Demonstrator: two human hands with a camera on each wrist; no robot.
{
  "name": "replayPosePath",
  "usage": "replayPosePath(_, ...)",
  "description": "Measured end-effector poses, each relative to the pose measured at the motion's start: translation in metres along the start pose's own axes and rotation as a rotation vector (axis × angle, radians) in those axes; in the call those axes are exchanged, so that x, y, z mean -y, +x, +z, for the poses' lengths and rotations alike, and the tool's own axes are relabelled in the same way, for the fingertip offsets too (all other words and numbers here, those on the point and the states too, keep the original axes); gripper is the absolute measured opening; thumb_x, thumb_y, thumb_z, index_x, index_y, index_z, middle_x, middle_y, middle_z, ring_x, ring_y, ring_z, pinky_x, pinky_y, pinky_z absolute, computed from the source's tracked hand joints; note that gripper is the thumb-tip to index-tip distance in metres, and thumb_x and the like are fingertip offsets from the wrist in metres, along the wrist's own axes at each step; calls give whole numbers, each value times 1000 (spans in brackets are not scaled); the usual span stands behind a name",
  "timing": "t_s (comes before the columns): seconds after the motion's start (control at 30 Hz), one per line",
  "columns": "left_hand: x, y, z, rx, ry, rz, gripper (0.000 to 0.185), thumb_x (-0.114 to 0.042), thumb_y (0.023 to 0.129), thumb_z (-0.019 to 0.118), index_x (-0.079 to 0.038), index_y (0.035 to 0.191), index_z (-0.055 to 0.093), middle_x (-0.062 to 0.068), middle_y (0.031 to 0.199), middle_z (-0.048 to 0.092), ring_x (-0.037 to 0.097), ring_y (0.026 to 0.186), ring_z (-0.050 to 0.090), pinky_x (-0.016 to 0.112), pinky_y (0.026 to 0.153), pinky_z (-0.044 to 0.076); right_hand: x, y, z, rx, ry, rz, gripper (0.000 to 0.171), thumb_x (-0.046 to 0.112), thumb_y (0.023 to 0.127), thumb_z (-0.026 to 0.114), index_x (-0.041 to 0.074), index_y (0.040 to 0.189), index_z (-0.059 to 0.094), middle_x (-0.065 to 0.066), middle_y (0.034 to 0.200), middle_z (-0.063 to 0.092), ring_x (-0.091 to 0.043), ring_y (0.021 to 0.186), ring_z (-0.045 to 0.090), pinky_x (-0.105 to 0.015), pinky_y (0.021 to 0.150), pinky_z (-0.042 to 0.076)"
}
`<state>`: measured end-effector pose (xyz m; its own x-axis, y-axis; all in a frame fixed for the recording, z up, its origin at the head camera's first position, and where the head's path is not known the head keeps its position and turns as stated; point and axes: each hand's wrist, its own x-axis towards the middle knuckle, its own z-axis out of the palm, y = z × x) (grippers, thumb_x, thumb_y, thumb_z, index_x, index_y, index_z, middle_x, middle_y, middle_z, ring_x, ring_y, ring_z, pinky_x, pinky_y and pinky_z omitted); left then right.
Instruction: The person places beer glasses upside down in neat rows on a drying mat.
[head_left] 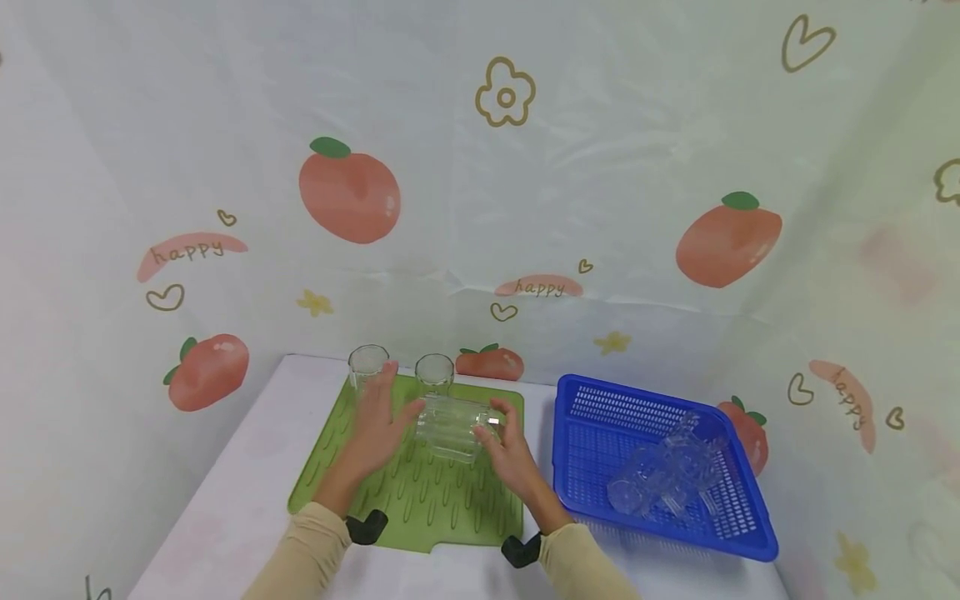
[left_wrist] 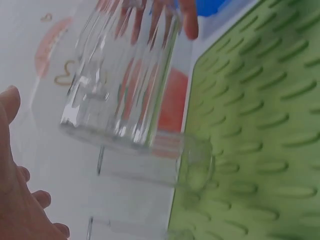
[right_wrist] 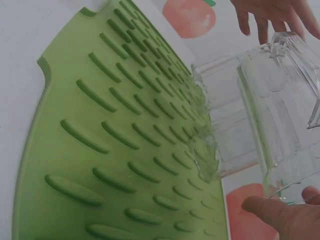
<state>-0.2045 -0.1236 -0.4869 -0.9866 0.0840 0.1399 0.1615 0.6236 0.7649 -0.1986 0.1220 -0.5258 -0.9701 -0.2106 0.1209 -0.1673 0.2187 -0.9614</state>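
A clear ribbed glass (head_left: 450,427) lies on its side a little above the green ridged mat (head_left: 408,500). My right hand (head_left: 504,435) grips its right end, fingers curled over the rim and thumb (right_wrist: 272,210) beneath. My left hand (head_left: 384,417) is spread with straight fingers by the glass's left end; whether it touches the glass is unclear. The left wrist view shows the glass (left_wrist: 120,75) close up, with a gap to my left palm (left_wrist: 15,200). Two more clear glasses (head_left: 367,367) (head_left: 434,372) stand at the mat's back edge.
A blue slotted basket (head_left: 592,408) sits to the right of the mat and holds several clear glasses (head_left: 667,475). The white table ends at a peach-printed backdrop close behind. Bare mat (right_wrist: 100,150) stretches toward me.
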Motion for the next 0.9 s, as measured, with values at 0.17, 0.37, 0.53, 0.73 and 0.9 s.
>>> replayPosePath(0.17, -10, -3, 10, 20, -18, 10, 86, -54, 104, 49, -20, 166, 1, 11, 174, 1, 47, 158, -7, 76, 121, 3, -1, -1, 1, -14, 24, -17, 59, 21, 105, 57, 3, 152, 26, -27, 159, 27, -50, 138, 49, -53, 103, 52)
replayPosePath(0.37, -17, -4, 17, 56, -16, 28, 89, -59, 103, 47, -22, 166, -3, 11, 174, 2, 45, 159, -4, 74, 122, 6, -3, -2, 0, -10, 58, -19, 57, 19, 106, 54, 4, 152, 25, -27, 160, 25, -52, 140, 45, -52, 107, 50)
replayPosePath(0.53, -19, -4, 20, 70, -15, 50, 89, -56, 103, 48, -15, 166, 0, 15, 173, 5, 46, 159, -2, 71, 124, 6, -4, -4, 3, -2, 111, -15, 53, 18, 108, 51, 2, 151, 24, -25, 159, 22, -54, 145, 37, -52, 113, 46)
replayPosePath(0.73, -21, -5, 21, 88, -46, 44, 88, -54, 104, 49, -20, 166, -2, 16, 173, 6, 43, 159, -4, 73, 123, 7, -1, -4, 8, 13, 142, -32, 49, 18, 109, 47, 1, 149, 24, -26, 157, 22, -53, 143, 42, -48, 111, 47)
replayPosePath(0.9, -24, -5, 19, 100, -105, 34, 87, -55, 103, 50, -22, 166, -1, 15, 173, 9, 43, 159, 6, 73, 122, 13, 2, -4, 10, 12, 171, -19, 48, 20, 110, 45, 5, 150, 24, -24, 158, 21, -53, 145, 38, -55, 113, 43)
